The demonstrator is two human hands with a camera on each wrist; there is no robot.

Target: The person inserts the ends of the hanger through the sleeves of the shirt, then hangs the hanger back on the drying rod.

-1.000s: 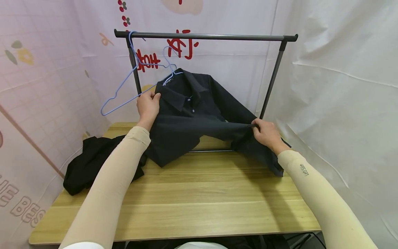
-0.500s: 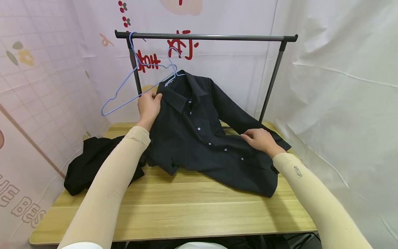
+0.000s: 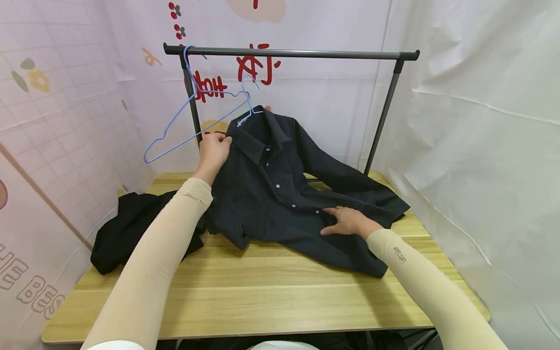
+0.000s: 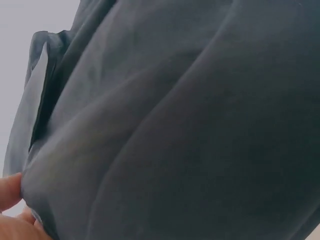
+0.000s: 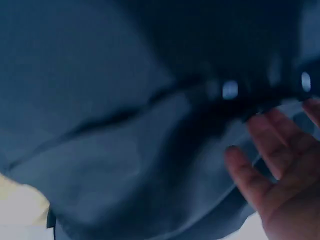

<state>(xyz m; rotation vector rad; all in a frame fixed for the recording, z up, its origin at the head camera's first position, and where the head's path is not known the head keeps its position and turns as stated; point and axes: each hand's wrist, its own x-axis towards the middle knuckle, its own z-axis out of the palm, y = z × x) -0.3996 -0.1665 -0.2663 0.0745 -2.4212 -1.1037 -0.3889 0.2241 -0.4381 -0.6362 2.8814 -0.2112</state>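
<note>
Shirt (image 3: 262,177): black, collared and pale-buttoned; we had it half raised, its collar below the rack's bar and its lower front spread on the tabletop (image 3: 262,301).
Left grip (image 3: 214,151): pinched together on the shirt beside the collar; the left wrist view showed cloth between our thumb and fingers.
Right grip (image 3: 350,222): thumb and fingers apart at the shirt's lower front, near the buttons; we could not tell how firmly it touched.
Inner hanger (image 3: 252,111): blue wire, set in the collar, its hook free of the bar.
Outer hanger (image 3: 182,110): blue wire too, hooked over the bar's left end, bare of clothing.
Rack (image 3: 288,52): dark metal, upright behind the shirt.
Dark cloth (image 3: 131,223): heaped at the tabletop's left, partly behind our left sleeve (image 3: 153,262).
Right sleeve (image 3: 420,274): beige, with small print (image 3: 399,254) that we read, roughly, as "LetsSlim".
Red writing (image 3: 247,68): on the white backdrop (image 3: 328,107) we made out "对"; lettering to its left was partly covered by the outer hanger.
Outlined letters (image 3: 36,293): we read "HE BES" at the left, cut off by the view's edge.
</note>
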